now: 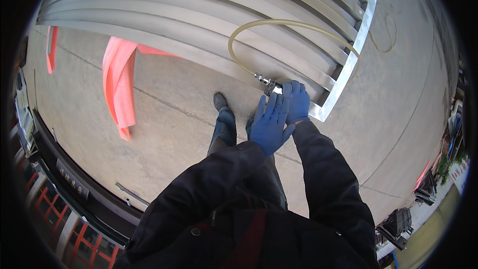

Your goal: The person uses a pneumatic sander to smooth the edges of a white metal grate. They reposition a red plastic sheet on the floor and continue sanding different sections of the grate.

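Note:
A pale, translucent hose (284,21) runs to a metal fitting on a small air tool (272,87), which rests at the near right corner of a slatted metal frame (321,112). My right hand (298,102), in a blue glove, curls over the tool's head and covers most of it, so its exact kind is hidden. Just to the left, my left hand (270,125), gloved alike, has its fingers stretched out and thumb apart. Its fingertips reach the tool's near side and touch or overlap my right hand.
Coral-pink sheeting (119,87) hangs from the frame's near side at left. The hose loops over the slats and the frame's right edge to the concrete floor (398,89). A thin metal strip (132,194) lies at lower left. Dark metal items (398,226) stand at lower right.

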Motion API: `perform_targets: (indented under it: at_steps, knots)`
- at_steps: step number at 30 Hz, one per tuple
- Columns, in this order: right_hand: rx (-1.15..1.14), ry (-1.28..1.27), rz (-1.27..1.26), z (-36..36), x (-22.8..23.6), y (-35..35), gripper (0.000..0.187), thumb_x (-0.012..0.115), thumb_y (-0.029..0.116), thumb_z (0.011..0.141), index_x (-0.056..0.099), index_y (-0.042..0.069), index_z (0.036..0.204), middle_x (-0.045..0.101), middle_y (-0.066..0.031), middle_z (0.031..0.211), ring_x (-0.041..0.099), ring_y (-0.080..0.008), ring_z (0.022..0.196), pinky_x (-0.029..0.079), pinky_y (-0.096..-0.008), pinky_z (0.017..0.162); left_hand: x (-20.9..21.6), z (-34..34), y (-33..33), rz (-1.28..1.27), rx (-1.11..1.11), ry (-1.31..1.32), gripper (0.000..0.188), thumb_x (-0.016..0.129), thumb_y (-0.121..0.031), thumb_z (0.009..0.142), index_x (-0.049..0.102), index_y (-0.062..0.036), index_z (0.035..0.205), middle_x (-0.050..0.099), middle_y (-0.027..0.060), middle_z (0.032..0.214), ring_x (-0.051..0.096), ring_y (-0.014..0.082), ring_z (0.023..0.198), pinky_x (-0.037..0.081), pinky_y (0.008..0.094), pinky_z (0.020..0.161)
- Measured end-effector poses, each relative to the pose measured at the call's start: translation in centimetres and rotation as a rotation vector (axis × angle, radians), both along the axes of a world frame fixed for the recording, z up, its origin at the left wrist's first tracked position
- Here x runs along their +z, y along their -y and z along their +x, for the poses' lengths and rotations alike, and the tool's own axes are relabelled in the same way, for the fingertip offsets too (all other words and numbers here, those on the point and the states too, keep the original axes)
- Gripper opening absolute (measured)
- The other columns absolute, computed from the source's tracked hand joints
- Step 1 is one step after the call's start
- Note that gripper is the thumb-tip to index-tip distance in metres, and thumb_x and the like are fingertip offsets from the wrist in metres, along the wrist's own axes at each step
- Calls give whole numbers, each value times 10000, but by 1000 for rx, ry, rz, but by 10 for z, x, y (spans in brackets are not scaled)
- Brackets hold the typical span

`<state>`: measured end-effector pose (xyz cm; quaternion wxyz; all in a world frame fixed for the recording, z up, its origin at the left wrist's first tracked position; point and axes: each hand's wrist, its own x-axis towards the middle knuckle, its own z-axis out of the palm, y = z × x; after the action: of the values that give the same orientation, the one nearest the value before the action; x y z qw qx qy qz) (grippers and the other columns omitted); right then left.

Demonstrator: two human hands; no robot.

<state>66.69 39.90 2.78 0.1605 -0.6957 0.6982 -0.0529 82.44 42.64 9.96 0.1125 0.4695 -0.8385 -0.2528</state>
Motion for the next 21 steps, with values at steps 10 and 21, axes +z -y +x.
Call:
perform_targets:
  at_steps: [10,21]
  knots:
    - [8,-21,34,104,1,65,391,725,289,881,645,105,1216,606,-157,1271,620,-363,1174,561,-521,919,-7,97,54,118,20,-63,839,619,-440,1089,340,49,1712,398,299,1738,357,421,1646,244,557,1357]
    - [95,-1,-30,167,-2,101,350,732,300,892,694,100,1177,624,-153,1217,629,-342,1146,550,-502,904,-10,151,81,12,11,52,845,617,-422,1099,299,48,1725,417,305,1728,388,448,1625,217,575,1363]
